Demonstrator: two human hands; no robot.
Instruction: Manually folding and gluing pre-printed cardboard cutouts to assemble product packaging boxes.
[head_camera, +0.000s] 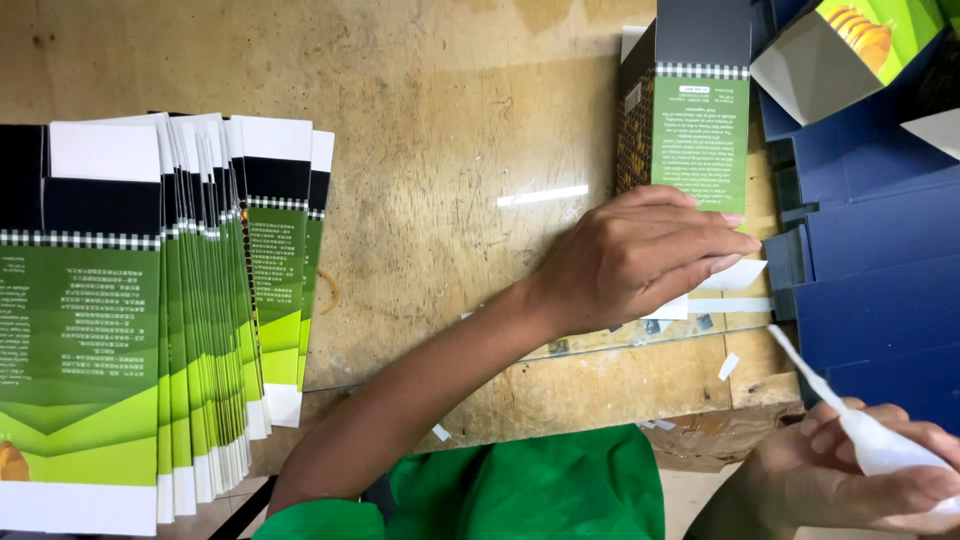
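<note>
Upright carton, flap toward viewer

left hand reaches across worktop from lower centre toward right edge, forearm bare, running diagonally up from green sleeve; palm down, fingers extended together, tips pressing flat near right edge. right hand low at bottom right corner, off worktop, palm turned inward, fingers curled closed in grip, thumb along top, wrist partly out of view
</note>
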